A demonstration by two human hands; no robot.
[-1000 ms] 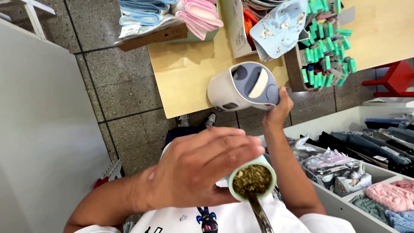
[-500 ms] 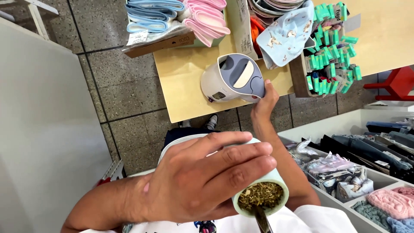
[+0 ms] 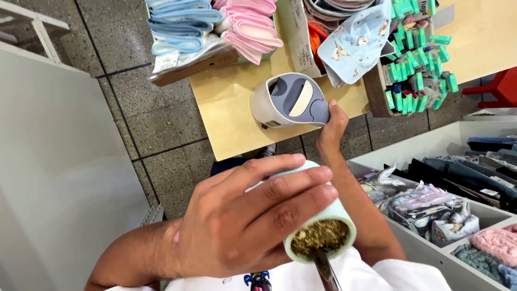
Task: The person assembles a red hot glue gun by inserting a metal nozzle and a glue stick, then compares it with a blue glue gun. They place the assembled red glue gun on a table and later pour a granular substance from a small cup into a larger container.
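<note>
My left hand [image 3: 242,221] is wrapped around a pale green cup [image 3: 344,215] close under the camera. The cup is filled with chopped dried herb, and a metal straw [image 3: 325,269] sticks out of it toward me. My right hand [image 3: 331,129] reaches forward and grips the handle of a white and grey electric kettle [image 3: 288,99]. The kettle stands near the front edge of a light wooden table [image 3: 231,113], with its lid shut.
On the table lie folded blue and pink cloths [image 3: 215,27], a pale blue printed cloth [image 3: 355,37] and a box of green packets [image 3: 417,59]. White bins of packed clothing [image 3: 431,205] are at right, a white panel [image 3: 54,161] at left and a red chair [image 3: 501,86] beyond.
My left hand has brought the cup closer to the camera, so it looks larger. My right hand has stayed on the kettle handle, and the kettle has shifted slightly left.
</note>
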